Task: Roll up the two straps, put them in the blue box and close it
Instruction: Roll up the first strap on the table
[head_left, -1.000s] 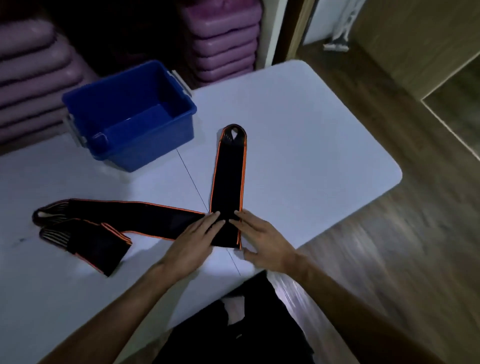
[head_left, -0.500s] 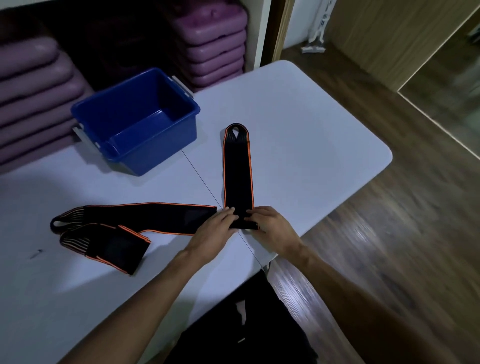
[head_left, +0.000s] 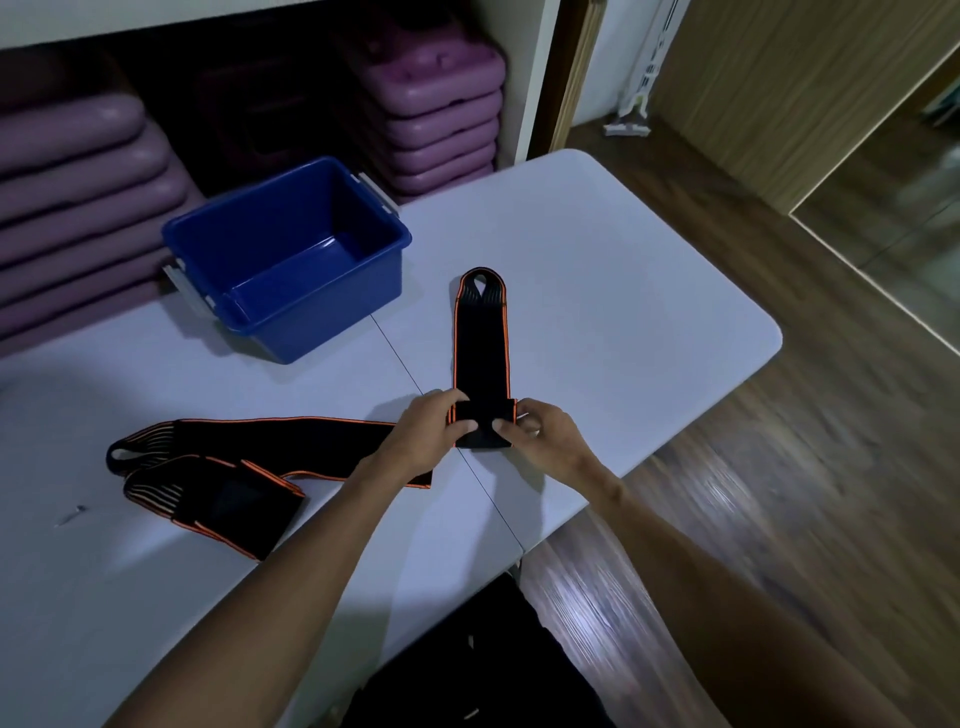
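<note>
A black strap with orange edges (head_left: 480, 343) lies lengthwise on the white table (head_left: 623, 312), its looped end pointing away from me. Its near end is folded into a short roll, and my left hand (head_left: 431, 431) and my right hand (head_left: 537, 434) pinch that roll from either side. A second black-and-orange strap (head_left: 249, 447) lies flat to the left, partly under my left wrist, its far end doubled back. The blue box (head_left: 291, 254) stands open with nothing in it at the back left. No lid is in view.
Stacks of purple step platforms (head_left: 436, 114) fill shelves behind the table. The table's right edge and rounded corner (head_left: 769, 332) drop to a wooden floor. A small screw-like object (head_left: 70, 516) lies near the left edge.
Both hands have turned the strap's near end over, so a short roll has formed and the flat length is shorter. The camera view has shifted slightly.
</note>
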